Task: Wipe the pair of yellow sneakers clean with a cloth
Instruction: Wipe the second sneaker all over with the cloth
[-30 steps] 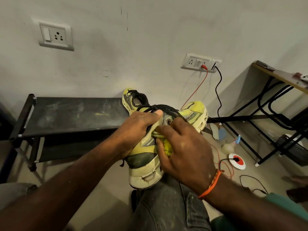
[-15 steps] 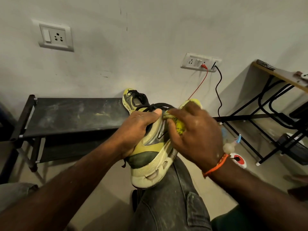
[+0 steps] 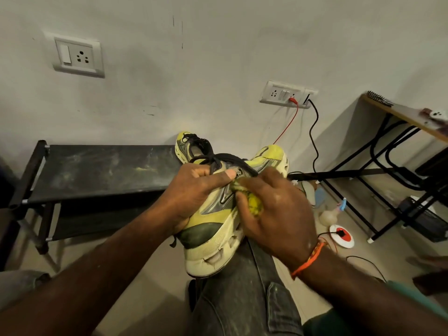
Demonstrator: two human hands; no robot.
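nearest is a knee in dusty grey denim [image 3: 242, 299], and the heel of the yellow sneaker [image 3: 213, 229] sits on it, chunky cream sole with deep cut-outs, a dark patch at the heel, scuffed suede-looking yellow above. left hand [image 3: 194, 190] grips it from the left side, thumb pressed across the upper by the black laces. right hand [image 3: 276, 214] is bunched round a crumpled yellow cloth [image 3: 254, 204], pressing it on the sneaker's side panel; it's blurred and most of the cloth is hidden in the fist. woven orange band [image 3: 308, 259] on that wrist. behind, the second sneaker [image 3: 191, 149] sits at the right end of a dusty black metal rack [image 3: 97, 170], its lower part hidden by the hands. right-side desk [image 3: 412, 117] is cut off by the frame.
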